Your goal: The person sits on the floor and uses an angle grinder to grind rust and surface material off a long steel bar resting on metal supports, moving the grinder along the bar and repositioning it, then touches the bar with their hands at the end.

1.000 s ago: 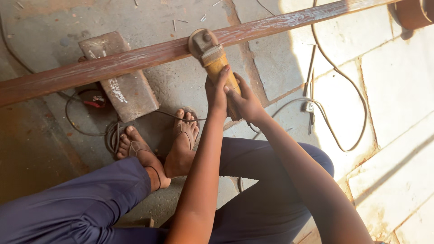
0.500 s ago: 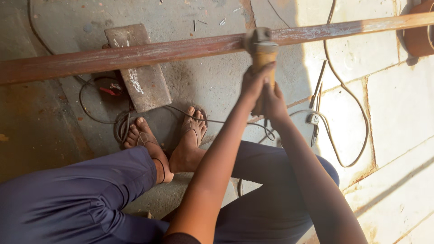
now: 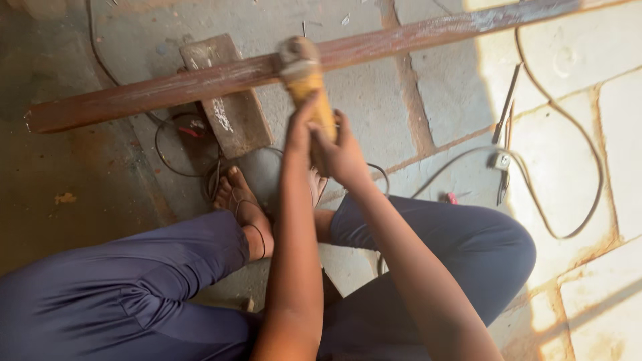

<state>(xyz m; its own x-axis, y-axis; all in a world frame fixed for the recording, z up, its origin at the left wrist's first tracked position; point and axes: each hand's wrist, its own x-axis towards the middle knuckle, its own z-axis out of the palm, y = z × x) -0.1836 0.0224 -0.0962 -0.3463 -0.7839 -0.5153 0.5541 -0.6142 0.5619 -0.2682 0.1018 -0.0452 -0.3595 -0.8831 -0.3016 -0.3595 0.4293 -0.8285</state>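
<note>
Grinder [image 3: 304, 80] on rusty bar [image 3: 167, 90] — both hands [image 3: 324, 137] grip its handle.

A flat rusty metal block [image 3: 224, 93] lies on the grey concrete floor [image 3: 120, 27], and beside it a thin dark wire [image 3: 167, 154] curls in loops around a small red piece [image 3: 189, 130]. To the right, a long grey cable [image 3: 575, 140] sweeps in a wide curve over pale paving slabs [image 3: 622, 154] with rust-coloured joints, passing near a small light plug block [image 3: 498, 160] and two thin dark rods [image 3: 505, 103] lying almost upright in the view. Nearer the bottom, the person's dark blue trouser legs [image 3: 120, 287] are bent in a squat, with bare feet in sandals [image 3: 237, 194] resting on the floor.
</note>
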